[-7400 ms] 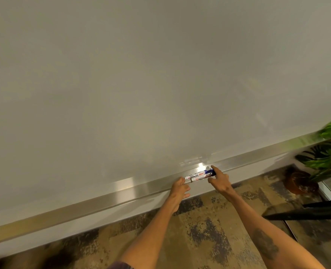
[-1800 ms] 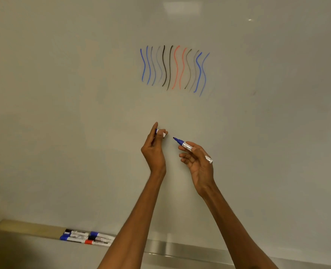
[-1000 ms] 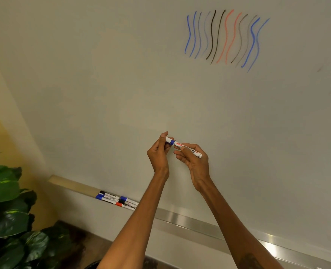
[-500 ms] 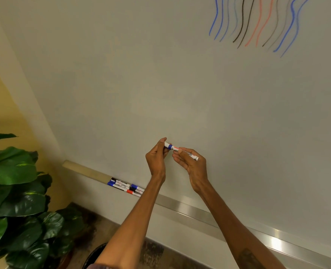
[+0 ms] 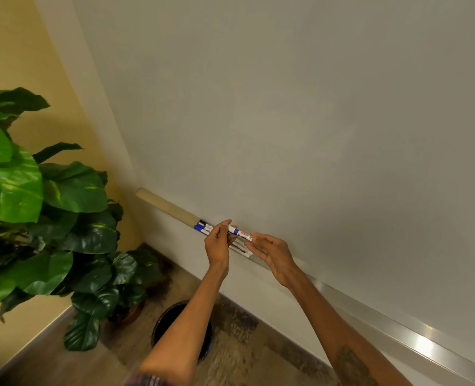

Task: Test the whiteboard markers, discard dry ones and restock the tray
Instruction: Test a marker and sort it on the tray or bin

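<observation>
Resting in tray (image 5: 164, 205): capped markers (image 5: 202, 227).

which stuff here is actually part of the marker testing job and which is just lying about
Part of the job:
blue-capped marker, pinched by the left hand, with the right hand at its tail end
other markers lying in the tray
whiteboard
black bin on the floor, probably for dry ones

Just there:
potted plant
patterned carpet
</observation>
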